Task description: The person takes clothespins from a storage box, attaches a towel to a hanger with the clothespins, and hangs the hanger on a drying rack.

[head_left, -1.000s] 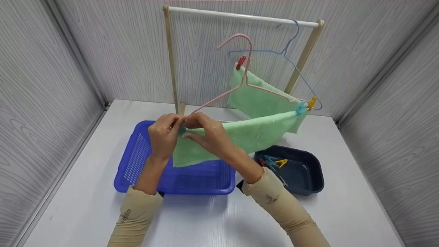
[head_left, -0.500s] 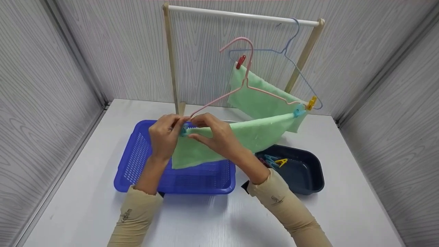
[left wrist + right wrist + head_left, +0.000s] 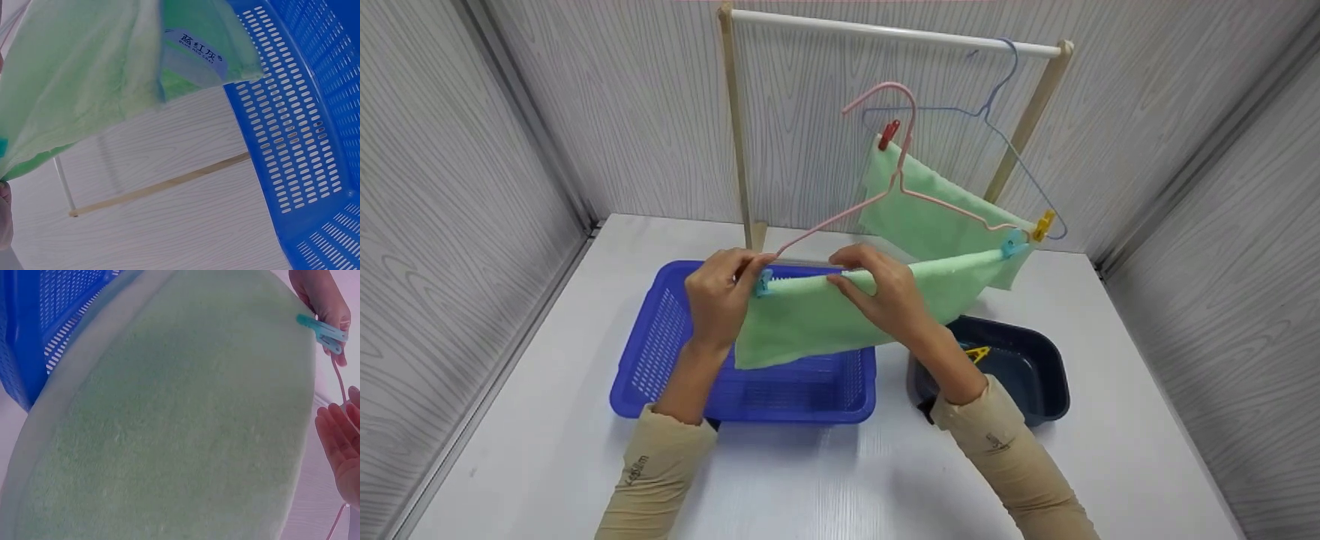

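My left hand [image 3: 718, 296] pinches the left end of a pink hanger [image 3: 832, 217], beside a light-blue clothespin [image 3: 765, 283]. That clothespin clips one corner of a pale green towel [image 3: 802, 322]; a second light-blue clothespin [image 3: 1014, 243] clips its other top corner near the hanger's right end. My right hand [image 3: 885, 292] hovers at the towel's upper edge, in front of its middle. In the right wrist view the right hand's fingers [image 3: 337, 433] look relaxed and hold nothing. A printed label [image 3: 197, 53] shows on the towel in the left wrist view.
A blue hanger [image 3: 997, 120] hangs on the white rod [image 3: 885, 34] of a rack, bearing another green towel [image 3: 922, 202] with red and yellow clothespins. A blue basket [image 3: 649, 360] lies beneath. A dark tub [image 3: 1035, 375] with clothespins stands at right.
My right hand has let go at the left clothespin and moved right along the towel's top edge. The left hand stays on the hanger's end. The pink hanger's hook has dipped slightly.
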`<state>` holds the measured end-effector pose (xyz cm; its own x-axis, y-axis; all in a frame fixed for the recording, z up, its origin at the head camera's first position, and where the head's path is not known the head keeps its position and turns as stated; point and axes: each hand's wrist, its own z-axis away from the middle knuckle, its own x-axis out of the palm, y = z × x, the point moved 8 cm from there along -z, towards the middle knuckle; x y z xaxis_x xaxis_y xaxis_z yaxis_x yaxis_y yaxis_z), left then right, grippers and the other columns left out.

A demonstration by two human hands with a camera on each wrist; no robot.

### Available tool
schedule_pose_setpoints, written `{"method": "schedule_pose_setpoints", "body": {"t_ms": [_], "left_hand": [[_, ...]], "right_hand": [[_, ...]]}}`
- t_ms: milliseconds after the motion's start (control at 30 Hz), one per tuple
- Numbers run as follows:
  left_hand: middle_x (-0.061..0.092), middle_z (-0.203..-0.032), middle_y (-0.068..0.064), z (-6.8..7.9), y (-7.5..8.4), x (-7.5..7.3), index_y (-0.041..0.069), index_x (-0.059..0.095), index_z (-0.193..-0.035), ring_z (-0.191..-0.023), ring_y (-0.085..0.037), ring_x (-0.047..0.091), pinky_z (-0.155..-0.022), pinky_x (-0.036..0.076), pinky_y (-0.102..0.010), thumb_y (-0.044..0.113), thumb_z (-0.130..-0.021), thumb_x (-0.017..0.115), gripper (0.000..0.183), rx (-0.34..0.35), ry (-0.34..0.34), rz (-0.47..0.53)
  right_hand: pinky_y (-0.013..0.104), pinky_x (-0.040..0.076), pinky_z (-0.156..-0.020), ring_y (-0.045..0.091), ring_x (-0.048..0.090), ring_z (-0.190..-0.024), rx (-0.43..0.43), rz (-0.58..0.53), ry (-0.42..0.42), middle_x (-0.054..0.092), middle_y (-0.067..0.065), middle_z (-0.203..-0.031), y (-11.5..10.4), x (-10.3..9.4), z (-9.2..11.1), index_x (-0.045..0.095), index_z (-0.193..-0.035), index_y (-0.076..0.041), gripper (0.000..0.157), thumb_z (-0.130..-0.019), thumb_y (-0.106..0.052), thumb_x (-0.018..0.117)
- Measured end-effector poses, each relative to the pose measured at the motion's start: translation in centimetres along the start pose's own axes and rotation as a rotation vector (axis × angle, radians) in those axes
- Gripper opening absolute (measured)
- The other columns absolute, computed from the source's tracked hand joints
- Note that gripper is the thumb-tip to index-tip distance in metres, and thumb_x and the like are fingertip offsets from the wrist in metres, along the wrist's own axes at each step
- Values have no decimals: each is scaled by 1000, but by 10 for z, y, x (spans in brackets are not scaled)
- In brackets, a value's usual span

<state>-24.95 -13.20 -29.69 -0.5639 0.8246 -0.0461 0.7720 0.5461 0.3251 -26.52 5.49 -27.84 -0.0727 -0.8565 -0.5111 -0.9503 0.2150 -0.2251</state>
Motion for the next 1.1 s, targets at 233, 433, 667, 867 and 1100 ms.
{"method": "schedule_pose_setpoints", "body": {"t_ms": [233, 433, 667, 867, 1100], "left_hand": [[58, -60, -6, 2, -1, 0, 1, 68, -74, -50, -15, 49, -44, 36, -28, 31, -87, 61, 34, -11, -1, 17], [59, -60, -6, 2, -1, -1, 1, 68, -74, -51, -15, 51, -45, 38, -29, 31, -87, 61, 34, -20, -1, 0], [57, -58, -6, 2, 0, -2, 1, 68, -73, -50, -16, 50, -44, 37, -30, 32, -86, 61, 34, -13, 1, -9], [59, -60, -6, 3, -1, -4, 2, 69, -74, -50, -16, 51, -45, 38, -29, 32, -86, 62, 34, -16, 12, -1], [59, -60, -6, 3, -2, -5, 1, 69, -75, -51, -16, 51, -46, 39, -27, 28, -86, 63, 30, -17, 16, 10]], "right_hand": [[34, 50, -73, 23, 61, -85, 45, 31, 110, 62, 10, -93, 12, -40, 16, 60, -97, 2, 25, -76, 12, 68], [33, 49, -77, 23, 61, -86, 142, 96, 179, 63, 9, -95, 26, -78, 31, 61, -98, 2, 25, -77, 14, 66], [32, 48, -80, 26, 61, -86, 260, 193, 287, 63, 15, -93, 33, -129, 45, 60, -95, 8, 22, -77, 19, 62], [36, 47, -83, 28, 60, -89, 383, 248, 369, 62, 18, -93, 34, -159, 57, 58, -94, 14, 11, -83, 14, 58], [30, 45, -84, 17, 58, -95, 516, 260, 445, 63, 15, -94, 73, -180, 91, 61, -95, 10, 10, -87, 4, 59]]}}
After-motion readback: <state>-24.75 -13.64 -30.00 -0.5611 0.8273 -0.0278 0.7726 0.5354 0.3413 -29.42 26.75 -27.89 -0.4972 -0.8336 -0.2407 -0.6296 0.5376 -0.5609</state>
